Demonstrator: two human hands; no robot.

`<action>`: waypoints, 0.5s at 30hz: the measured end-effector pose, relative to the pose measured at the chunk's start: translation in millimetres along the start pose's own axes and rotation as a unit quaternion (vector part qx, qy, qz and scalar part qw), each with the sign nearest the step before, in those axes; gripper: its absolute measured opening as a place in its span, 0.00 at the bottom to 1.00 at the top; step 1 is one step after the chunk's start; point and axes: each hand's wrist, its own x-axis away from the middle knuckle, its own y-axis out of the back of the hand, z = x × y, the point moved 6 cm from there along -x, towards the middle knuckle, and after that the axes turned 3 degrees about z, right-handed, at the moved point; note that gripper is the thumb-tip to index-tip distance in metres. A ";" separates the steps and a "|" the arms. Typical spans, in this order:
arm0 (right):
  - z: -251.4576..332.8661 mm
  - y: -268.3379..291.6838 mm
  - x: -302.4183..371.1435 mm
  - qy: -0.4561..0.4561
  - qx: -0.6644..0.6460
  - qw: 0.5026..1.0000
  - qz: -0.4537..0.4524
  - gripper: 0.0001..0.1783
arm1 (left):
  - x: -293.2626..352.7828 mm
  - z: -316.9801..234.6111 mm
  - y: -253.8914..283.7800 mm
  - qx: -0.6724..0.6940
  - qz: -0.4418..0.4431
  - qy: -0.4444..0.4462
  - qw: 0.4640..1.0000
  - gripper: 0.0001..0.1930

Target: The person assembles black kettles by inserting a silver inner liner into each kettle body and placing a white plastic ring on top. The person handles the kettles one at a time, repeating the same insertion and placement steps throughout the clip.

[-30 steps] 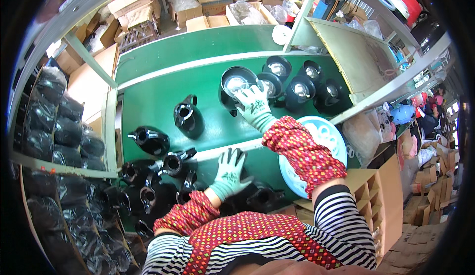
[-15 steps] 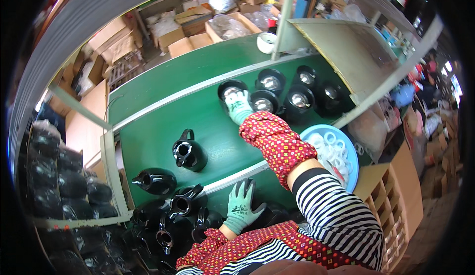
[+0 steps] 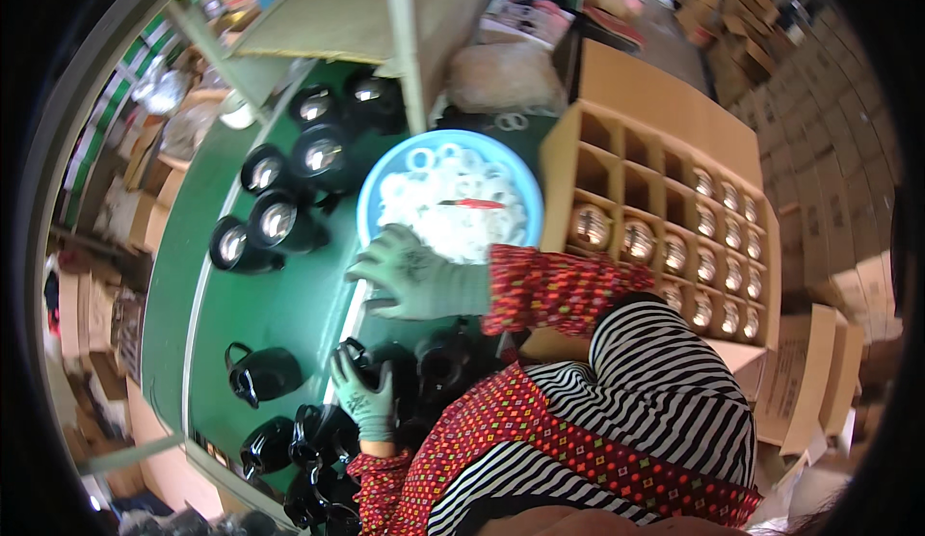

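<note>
Both my hands wear pale green gloves. My right hand is slightly blurred, its fingers and thumb apart with nothing between them, beside the near-left rim of a light blue basin. White plastic rings fill that basin, and a red tool lies on top. Lower down, my left hand spreads its fingers next to a black jug; I cannot tell whether it touches it. Several black jugs with silvery insides, one a black jug, stand mouth-up on the green bench.
Right of the basin, an open divided carton holds several shiny silver-gold liners. A lone black jug stands at the left, with more black jugs crowded below. A pale post rises behind the basin.
My view has swung right, bringing the divided carton into sight. My right hand has left the far black jug and drawn back to the basin. My left hand stays near the front jugs.
</note>
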 end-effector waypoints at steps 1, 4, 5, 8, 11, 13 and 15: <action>-18.5 29.3 36.4 -0.039 0.025 0.999 -0.013 0.28 | -2.0 -1.9 -0.4 -0.005 -0.005 -0.013 1.000 0.49; -88.3 103.5 150.8 -0.207 0.076 0.975 -0.003 0.28 | 1.5 3.4 -0.1 -0.027 -0.003 -0.017 0.999 0.48; -92.0 140.2 179.6 -0.291 0.138 0.945 0.052 0.30 | 1.4 6.2 -3.3 -0.028 0.000 -0.021 0.999 0.48; -123.2 183.1 297.9 -0.410 0.237 0.871 0.131 0.35 | -0.3 10.9 -3.1 -0.027 -0.001 -0.014 1.000 0.47; -133.2 192.6 356.2 -0.425 0.228 0.863 0.151 0.38 | -0.9 9.5 -2.0 -0.045 -0.002 -0.016 0.999 0.48; -141.9 183.0 367.5 -0.454 0.280 0.815 0.227 0.42 | -14.8 3.8 1.5 -0.021 0.031 -0.058 0.998 0.47; -154.1 174.0 362.7 -0.497 0.270 0.781 0.265 0.48 | -18.2 24.3 2.2 -0.026 0.052 -0.024 0.998 0.44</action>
